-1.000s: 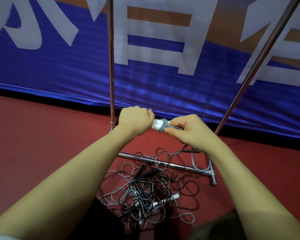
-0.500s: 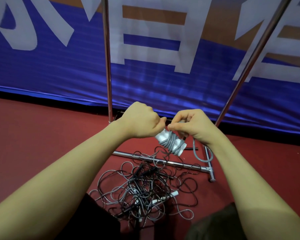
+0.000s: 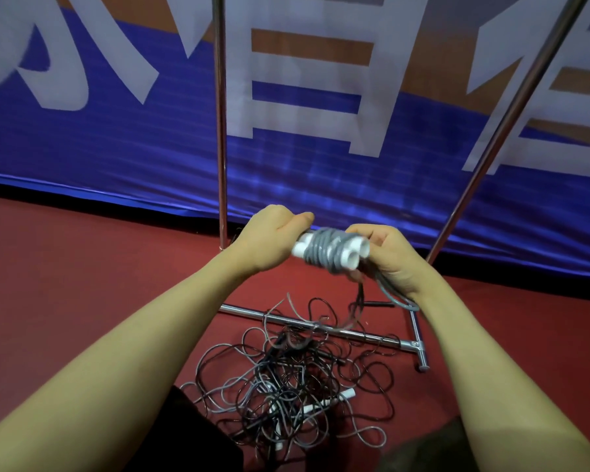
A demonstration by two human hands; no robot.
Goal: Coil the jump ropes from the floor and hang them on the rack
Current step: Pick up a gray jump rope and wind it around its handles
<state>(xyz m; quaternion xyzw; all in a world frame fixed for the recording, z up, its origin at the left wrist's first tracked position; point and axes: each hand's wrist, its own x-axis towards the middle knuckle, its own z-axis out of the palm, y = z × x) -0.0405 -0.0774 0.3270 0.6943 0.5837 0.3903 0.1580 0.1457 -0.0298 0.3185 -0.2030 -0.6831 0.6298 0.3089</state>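
Left hand (image 3: 269, 241): fingers curled tight round the left end of the white handles (image 3: 346, 255), thumb on top. Right hand (image 3: 387, 258): fingers curled at the right end of the same handles, with the loose grey cord (image 3: 394, 294) passing through the palm and hanging in a short loop below the wrist.

The handles lie side by side, roughly level, held between both hands above the floor, with grey cord wound thickly round their middle. Half a second ago the bundle hung tilted below the hands with fewer visible turns; it now sits higher and nearly horizontal, its right-hand end faces turned to the camera.

The remaining jump ropes (image 3: 286, 386) lie in a tangled heap on the red floor (image 3: 82, 284), near side of the rack's base bar (image 3: 355, 333), some loops crossing over it. The heap's position is unchanged. Rack uprights (image 3: 221, 131) rise behind the hands, before the blue banner (image 3: 116, 148). The rack's top rail is out of view.
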